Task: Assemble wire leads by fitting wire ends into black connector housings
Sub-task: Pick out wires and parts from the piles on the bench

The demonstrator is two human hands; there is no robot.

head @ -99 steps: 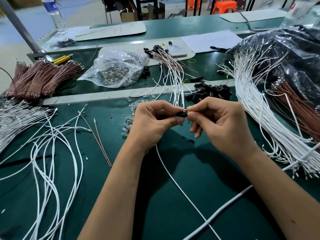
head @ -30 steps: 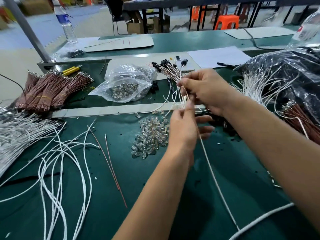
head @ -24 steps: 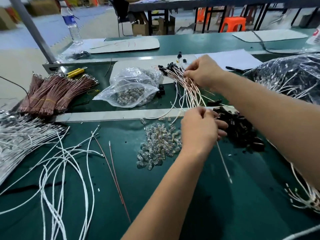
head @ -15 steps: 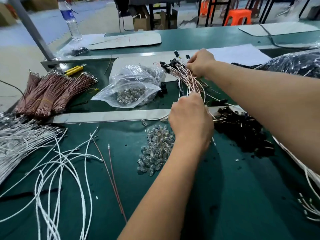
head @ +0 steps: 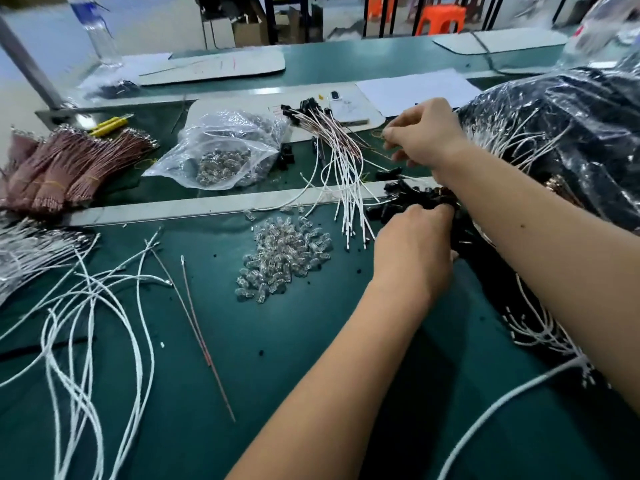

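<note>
A batch of finished leads [head: 332, 147], white and reddish wires with black housings on their far ends, lies fanned out at about 12 o'clock from the left hand, so part of the work is done. Much more seems left: loose white wires [head: 86, 306] sprawl at 9 o'clock, a thick white wire bundle [head: 512, 133] spills from a clear bag at 2 o'clock, and banded brown wire bundles [head: 69, 168] wait at 10 o'clock.

The left hand [head: 412, 261] is curled down into the pile of black connector housings [head: 415, 199], fingertips buried among them; I judge it is picking the next housing, though whether it already pinches one cannot be told. The right hand [head: 422, 133], farther out at 1 o'clock from the left, has its fingers loosely curled; blur hides whether it holds a wire.

The surface is a green mat-covered bench [head: 277, 358] crossed by a pale metal strip [head: 207, 206]. A heap of small clear glass bulbs [head: 284, 258] sits just left of the left hand, a clear plastic bag of metal parts [head: 221, 150] lies at 11 o'clock, and white paper [head: 415, 88] at 12 o'clock. Beyond are a water bottle [head: 100, 32], cardboard boxes [head: 252, 29] and an orange stool [head: 440, 19] on a workshop floor.
</note>
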